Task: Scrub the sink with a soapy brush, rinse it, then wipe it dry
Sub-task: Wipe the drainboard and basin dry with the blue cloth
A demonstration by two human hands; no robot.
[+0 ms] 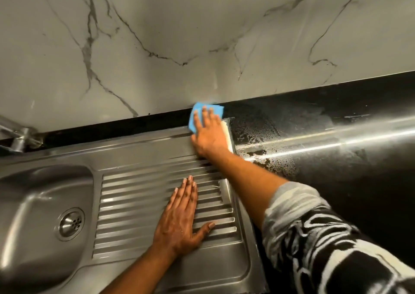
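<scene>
Pressing cloth (195, 111) onto far right corner of sink (139, 150) with right hand (208, 134), fingers straight, flat on top, not curled round it. Cloth touching wall (157, 46) and counter (336, 181). Pale strip (227, 134) under palm edge, maybe a sponge, hard to tell. Resting left hand (179, 217) flat on drainboard (134, 195) ribs, fingers straight, holding nothing. Basin (29, 215) with drain (71, 223) at left, tap (20, 136) behind.

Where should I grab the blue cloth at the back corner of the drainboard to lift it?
The blue cloth lies flat under the right hand, its far side at the marble wall. Its left edge sticks out over the drainboard, so probably pinch that edge, coming from above and the left; the wall blocks the far side.
</scene>
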